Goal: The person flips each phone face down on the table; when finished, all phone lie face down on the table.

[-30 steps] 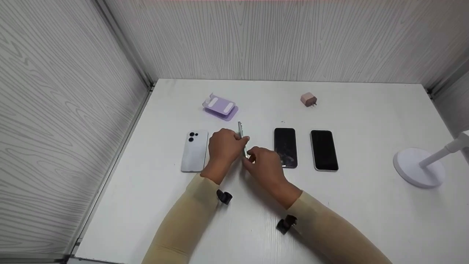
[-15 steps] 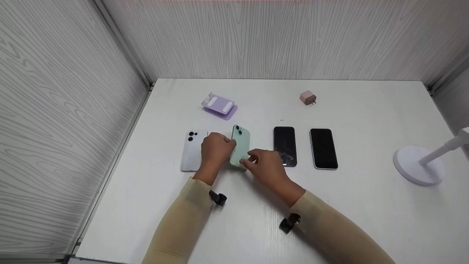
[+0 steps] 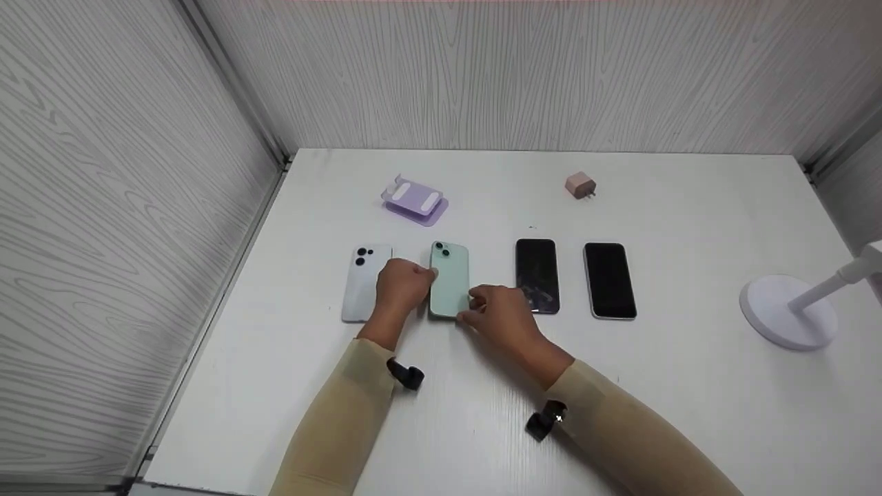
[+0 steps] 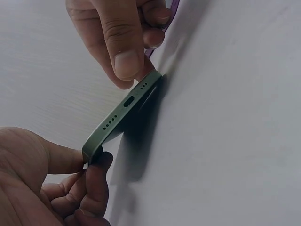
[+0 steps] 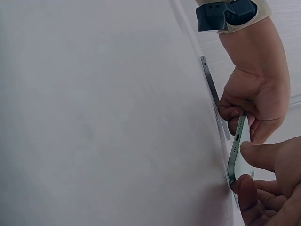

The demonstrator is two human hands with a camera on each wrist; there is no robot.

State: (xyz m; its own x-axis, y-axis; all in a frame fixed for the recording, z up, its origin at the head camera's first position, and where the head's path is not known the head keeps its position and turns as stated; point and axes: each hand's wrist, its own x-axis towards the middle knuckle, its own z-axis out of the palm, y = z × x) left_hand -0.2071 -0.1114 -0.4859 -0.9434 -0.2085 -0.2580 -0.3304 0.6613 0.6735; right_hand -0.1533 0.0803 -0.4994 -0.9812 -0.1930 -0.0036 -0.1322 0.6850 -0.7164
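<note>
A mint-green phone (image 3: 449,284) is back up between my hands, its two-lens camera at the far left corner. My left hand (image 3: 401,286) grips its left edge between thumb and fingers. At the near right corner, my right hand (image 3: 503,313) pinches it with thumb and fingertips. The left wrist view shows the phone's bottom edge (image 4: 123,107) with its charging port, slanted above a dark shadow on the table. Whether any edge touches the table, I cannot tell. A white phone (image 3: 361,289) lies camera side up, partly behind my left hand.
Two black-screened phones lie to the right, a nearer one (image 3: 537,272) beside my right hand and a farther one (image 3: 610,281). Behind are a purple folding stand (image 3: 415,198) and a pink charger plug (image 3: 580,185). A white round-based stand (image 3: 785,313) is at the right.
The green phone has turned from edge-on to nearly flat, back facing up. My left hand has moved left and slightly nearer with it; my right hand stays at its near right corner.
</note>
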